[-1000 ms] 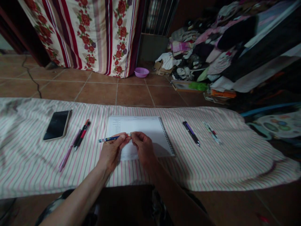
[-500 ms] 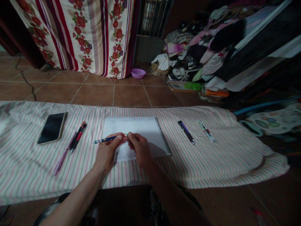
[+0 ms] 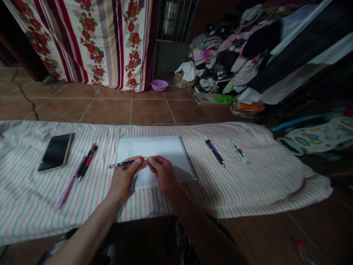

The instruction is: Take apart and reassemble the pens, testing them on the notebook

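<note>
A blue patterned pen lies level across my fingers above the notebook. My left hand is closed round its barrel, thumb on top, with one end sticking out to the left. At the other end, which looks red and white, my right hand pinches the tip between thumb and fingers. Beneath both hands is an open spiral notebook, its page mostly blank, with faint print at the upper left and the wire binding on the right. My hands hide part of its lower half.
On the striped cloth, a phone lies at left beside a purple pen and dark pens. To the right lie a black-purple pen and a pale patterned pen. A purple basin stands on the tiled floor.
The whole view has shifted slightly, so things appear a little further left. Both hands keep nearly the same hold on the blue pen.
</note>
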A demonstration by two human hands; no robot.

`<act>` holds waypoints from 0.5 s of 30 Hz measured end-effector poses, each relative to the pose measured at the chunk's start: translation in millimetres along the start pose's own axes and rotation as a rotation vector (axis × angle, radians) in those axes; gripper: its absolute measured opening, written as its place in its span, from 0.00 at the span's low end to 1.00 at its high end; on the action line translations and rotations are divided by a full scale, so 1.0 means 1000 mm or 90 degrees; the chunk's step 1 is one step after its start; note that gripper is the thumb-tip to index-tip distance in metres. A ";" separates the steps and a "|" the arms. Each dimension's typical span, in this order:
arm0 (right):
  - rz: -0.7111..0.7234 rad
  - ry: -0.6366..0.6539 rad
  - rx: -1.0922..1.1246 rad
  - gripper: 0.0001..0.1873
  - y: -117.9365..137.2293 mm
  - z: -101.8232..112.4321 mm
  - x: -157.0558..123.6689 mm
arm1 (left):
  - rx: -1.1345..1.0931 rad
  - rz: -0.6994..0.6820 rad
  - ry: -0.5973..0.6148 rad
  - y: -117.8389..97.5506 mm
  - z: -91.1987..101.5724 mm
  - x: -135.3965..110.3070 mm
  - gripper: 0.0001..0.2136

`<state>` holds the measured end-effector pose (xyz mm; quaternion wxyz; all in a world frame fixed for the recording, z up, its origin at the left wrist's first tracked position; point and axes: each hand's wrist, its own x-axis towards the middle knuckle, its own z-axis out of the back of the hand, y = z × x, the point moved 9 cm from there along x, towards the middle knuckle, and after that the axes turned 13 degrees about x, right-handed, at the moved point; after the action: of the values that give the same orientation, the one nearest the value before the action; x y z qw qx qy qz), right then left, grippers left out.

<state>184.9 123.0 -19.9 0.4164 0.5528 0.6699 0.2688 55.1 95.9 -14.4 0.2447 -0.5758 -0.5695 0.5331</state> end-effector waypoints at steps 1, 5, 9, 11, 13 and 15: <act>0.002 0.004 0.003 0.11 0.001 0.000 0.000 | -0.005 0.003 -0.002 0.000 0.000 0.000 0.10; 0.013 0.022 0.013 0.10 0.002 -0.002 -0.001 | -0.032 0.019 -0.008 0.001 -0.001 -0.001 0.09; 0.017 0.031 0.003 0.10 0.002 -0.004 -0.001 | -0.052 0.034 -0.013 0.003 0.001 0.001 0.07; 0.018 0.031 0.004 0.11 0.002 -0.006 -0.002 | -0.053 0.032 -0.018 0.003 0.002 0.001 0.07; 0.006 0.029 0.016 0.13 0.001 -0.007 -0.003 | -0.047 0.024 -0.023 0.001 0.003 0.001 0.07; -0.018 0.024 0.032 0.15 -0.002 -0.007 -0.003 | -0.040 0.017 -0.021 0.000 0.003 0.000 0.08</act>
<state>177.9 119.8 -17.3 0.3935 0.5482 0.6921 0.2562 52.3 95.1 -15.4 0.2099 -0.5819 -0.5820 0.5278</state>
